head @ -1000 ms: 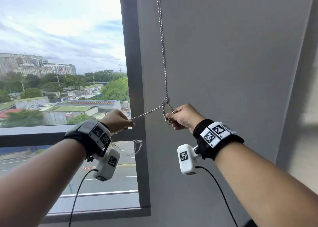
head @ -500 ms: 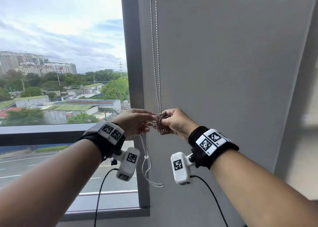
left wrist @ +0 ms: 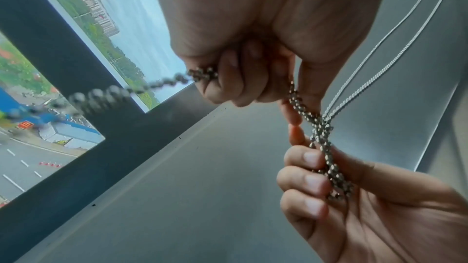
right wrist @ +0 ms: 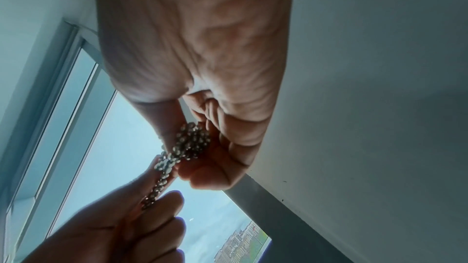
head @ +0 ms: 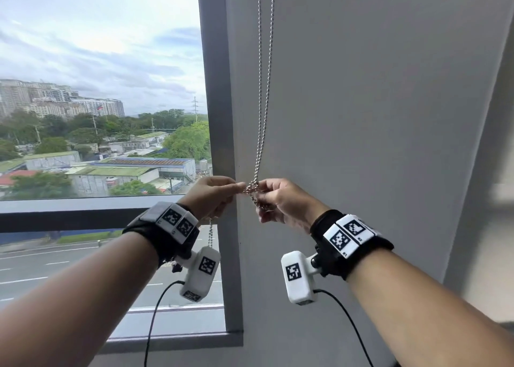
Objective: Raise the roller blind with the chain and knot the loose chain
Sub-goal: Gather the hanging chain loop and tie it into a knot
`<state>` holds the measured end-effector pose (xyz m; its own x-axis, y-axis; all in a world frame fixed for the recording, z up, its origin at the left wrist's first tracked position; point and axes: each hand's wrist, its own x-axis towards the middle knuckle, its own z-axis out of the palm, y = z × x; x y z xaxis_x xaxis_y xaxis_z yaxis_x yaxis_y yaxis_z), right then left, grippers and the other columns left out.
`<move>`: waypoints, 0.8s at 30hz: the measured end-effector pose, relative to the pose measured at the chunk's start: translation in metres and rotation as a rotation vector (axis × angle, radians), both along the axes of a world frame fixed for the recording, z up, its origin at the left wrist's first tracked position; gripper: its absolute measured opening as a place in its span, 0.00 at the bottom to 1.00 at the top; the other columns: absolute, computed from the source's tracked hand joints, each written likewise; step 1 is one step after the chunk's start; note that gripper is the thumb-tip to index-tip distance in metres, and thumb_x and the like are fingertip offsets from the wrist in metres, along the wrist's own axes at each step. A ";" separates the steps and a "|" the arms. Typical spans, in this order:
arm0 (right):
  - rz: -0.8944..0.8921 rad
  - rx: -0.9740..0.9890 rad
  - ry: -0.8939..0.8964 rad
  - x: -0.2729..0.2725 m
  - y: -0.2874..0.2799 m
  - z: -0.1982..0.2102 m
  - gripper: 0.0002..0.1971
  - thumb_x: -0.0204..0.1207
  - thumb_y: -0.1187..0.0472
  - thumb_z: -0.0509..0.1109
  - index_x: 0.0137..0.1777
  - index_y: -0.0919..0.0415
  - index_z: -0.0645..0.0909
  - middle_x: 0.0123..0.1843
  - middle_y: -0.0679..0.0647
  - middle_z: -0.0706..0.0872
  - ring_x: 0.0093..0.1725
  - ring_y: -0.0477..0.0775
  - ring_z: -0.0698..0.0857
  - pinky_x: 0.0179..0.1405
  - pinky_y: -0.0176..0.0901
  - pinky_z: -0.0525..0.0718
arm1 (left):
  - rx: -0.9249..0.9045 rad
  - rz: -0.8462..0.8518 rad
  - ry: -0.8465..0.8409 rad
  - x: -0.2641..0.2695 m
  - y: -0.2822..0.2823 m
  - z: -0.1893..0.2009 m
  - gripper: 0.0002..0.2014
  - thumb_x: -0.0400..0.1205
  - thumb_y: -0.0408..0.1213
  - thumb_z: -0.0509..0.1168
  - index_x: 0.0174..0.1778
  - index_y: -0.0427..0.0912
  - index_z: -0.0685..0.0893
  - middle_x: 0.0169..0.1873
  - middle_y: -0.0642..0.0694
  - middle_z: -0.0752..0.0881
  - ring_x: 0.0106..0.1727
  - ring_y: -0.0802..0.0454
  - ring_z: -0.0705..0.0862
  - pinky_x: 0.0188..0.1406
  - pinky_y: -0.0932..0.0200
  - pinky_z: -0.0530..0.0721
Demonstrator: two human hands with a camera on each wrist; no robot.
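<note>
a: both hands at the chain (head: 260, 88), beside the window frame (head: 219, 116). left hand (head: 212, 197) curled round the loose end, thumb and finger pinched on it. right hand (head: 281, 199) closed on the bunched loops. knot (head: 252, 187) caught between the two, just under the two hanging strands.

b: seemed half tight only. best drawn apart level, left end pulled away from the frame, right bunch kept put.

a: slowly, probably. beads likely to slip past each other, not bite.

b: and no downward tug on the strands, lest the blind shift. blind itself out of sight.
</note>
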<state>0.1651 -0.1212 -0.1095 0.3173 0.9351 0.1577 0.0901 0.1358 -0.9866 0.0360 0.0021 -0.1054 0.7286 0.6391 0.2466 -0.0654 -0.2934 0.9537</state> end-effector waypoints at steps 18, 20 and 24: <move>0.035 0.056 0.114 -0.001 0.001 -0.009 0.05 0.80 0.72 0.67 0.53 0.69 0.82 0.42 0.62 0.85 0.35 0.56 0.84 0.34 0.41 0.88 | -0.107 0.110 -0.166 0.009 -0.006 -0.039 0.09 0.75 0.42 0.70 0.37 0.39 0.87 0.14 0.50 0.65 0.13 0.56 0.60 0.15 0.69 0.54; 0.011 0.044 0.073 0.000 0.003 -0.009 0.04 0.79 0.70 0.69 0.50 0.67 0.85 0.44 0.62 0.87 0.38 0.57 0.85 0.38 0.44 0.89 | -0.104 0.106 -0.147 0.010 -0.006 -0.041 0.10 0.75 0.42 0.70 0.34 0.40 0.87 0.16 0.49 0.65 0.13 0.56 0.60 0.15 0.68 0.54; -0.105 0.107 -0.085 0.000 0.008 -0.010 0.12 0.76 0.60 0.75 0.52 0.69 0.88 0.44 0.61 0.89 0.41 0.55 0.84 0.35 0.42 0.84 | -0.104 0.061 -0.133 0.012 -0.009 -0.047 0.10 0.78 0.39 0.67 0.34 0.39 0.85 0.15 0.49 0.67 0.12 0.56 0.62 0.14 0.69 0.59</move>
